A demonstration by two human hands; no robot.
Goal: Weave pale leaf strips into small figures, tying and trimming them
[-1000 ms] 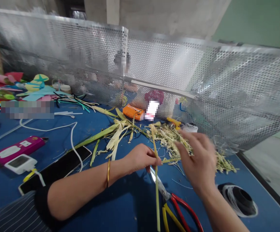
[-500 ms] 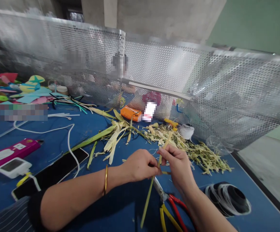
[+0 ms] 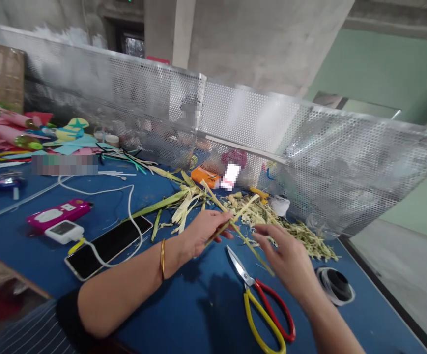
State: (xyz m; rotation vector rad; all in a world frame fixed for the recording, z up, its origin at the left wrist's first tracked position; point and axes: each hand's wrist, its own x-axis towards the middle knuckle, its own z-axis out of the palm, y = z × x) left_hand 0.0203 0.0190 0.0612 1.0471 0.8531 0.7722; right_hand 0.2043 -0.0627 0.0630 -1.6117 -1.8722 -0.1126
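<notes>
My left hand is closed in a pinch on thin pale-green leaf strips that cross above the blue table. My right hand hovers just right of them, fingers loosely curled toward a strip, holding nothing that I can make out. Red-and-yellow scissors lie flat below both hands. A pile of shredded leaf trimmings sits behind the right hand, and longer leaf pieces lie to the left of it.
A phone on a white cable, a pink device and a small white meter lie at left. A spool of clear line sits at right. A perforated metal screen walls the far table edge; coloured craft pieces are far left.
The strip has swung from hanging down toward me to pointing up and away. My right hand let go of it and moved right. The scissors are now in full view.
</notes>
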